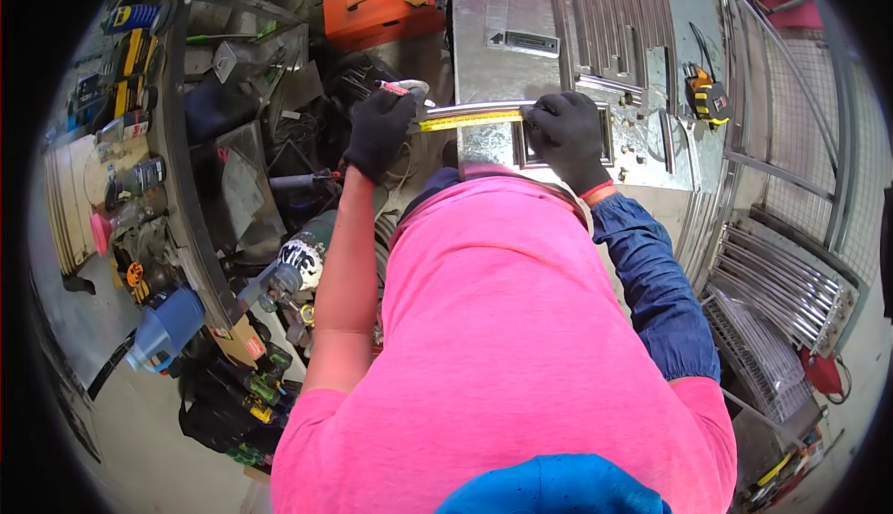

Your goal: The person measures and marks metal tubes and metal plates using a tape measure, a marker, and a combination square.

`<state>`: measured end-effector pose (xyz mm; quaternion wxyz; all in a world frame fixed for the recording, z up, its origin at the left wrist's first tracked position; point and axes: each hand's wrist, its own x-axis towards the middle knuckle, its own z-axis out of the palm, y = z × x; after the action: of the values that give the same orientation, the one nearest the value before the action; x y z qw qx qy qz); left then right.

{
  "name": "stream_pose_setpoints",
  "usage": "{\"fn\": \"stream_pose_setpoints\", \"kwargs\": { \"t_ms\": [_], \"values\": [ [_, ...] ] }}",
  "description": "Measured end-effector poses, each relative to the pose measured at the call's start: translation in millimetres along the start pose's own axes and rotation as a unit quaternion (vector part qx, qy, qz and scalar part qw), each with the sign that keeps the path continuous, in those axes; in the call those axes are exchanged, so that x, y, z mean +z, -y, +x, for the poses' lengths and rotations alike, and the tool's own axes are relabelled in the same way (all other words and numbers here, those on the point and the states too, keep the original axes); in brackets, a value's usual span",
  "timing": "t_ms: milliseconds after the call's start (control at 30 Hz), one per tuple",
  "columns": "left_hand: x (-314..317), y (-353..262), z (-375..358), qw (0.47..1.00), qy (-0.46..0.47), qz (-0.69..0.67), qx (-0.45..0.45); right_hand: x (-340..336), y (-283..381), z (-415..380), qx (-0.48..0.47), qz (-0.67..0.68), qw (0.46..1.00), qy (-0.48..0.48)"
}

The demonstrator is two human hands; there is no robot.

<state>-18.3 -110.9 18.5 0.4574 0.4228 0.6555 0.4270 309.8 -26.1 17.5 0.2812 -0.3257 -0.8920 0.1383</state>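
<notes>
My left hand (379, 133), in a dark glove, is closed around a red-and-white marker (394, 89). It sits at the left end of a yellow tape measure blade (470, 120). The blade runs along a thin metal bar (479, 107) and reaches across to my right hand (569, 137). That hand, also gloved, has its fingers curled over the blade and bar; the tape's case does not show. Beneath the right hand lies a small dark rectangular frame (606, 134) on the metal-topped table (493, 12).
Long metal strips (619, 12), a small level (532, 43) and another yellow-black tape measure (710, 97) lie on the table. An orange case (383, 10) stands beyond my left hand. A gas cylinder (312, 244) and a cluttered bench (181, 188) are at left, metal racks (781, 281) at right.
</notes>
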Motion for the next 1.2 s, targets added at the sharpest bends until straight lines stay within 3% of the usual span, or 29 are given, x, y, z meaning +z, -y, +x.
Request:
{"fn": "stream_pose_setpoints", "kwargs": {
  "t_ms": [167, 367, 467, 533, 733, 867, 933, 1200],
  "values": [
    [0, -10, 1, 1.000, 0.014, 0.002, 0.025, -2, 3, 1, 0.008, -0.009, 1.000, 0.009],
    [-9, 0, 13, 0.991, 0.045, 0.108, 0.059, -4, 2, 2, 0.008, 0.009, 1.000, 0.011],
    [-9, 1, 15, 0.995, 0.050, 0.087, 0.024, -2, 1, 0, 0.008, 0.004, 1.000, 0.004],
    [-2, -14, 11, 0.997, 0.030, -0.036, -0.062, -1, 0, -1, 0.003, 0.002, 1.000, 0.002],
    [-2, -21, 6, 0.997, 0.033, -0.022, -0.063, 1, -1, 1, 0.000, 0.002, 1.000, -0.004],
    [-3, -17, 6, 0.999, 0.041, 0.027, -0.006, 1, 2, 2, -0.001, -0.009, 1.000, -0.004],
    [-1, -19, 2, 0.999, 0.031, -0.010, -0.035, 1, 2, 1, -0.004, -0.006, 1.000, 0.003],
    [-1, -34, -4, 0.998, 0.032, 0.043, 0.015, -6, 9, 8, 0.006, -0.008, 0.999, 0.031]
  ]
}}
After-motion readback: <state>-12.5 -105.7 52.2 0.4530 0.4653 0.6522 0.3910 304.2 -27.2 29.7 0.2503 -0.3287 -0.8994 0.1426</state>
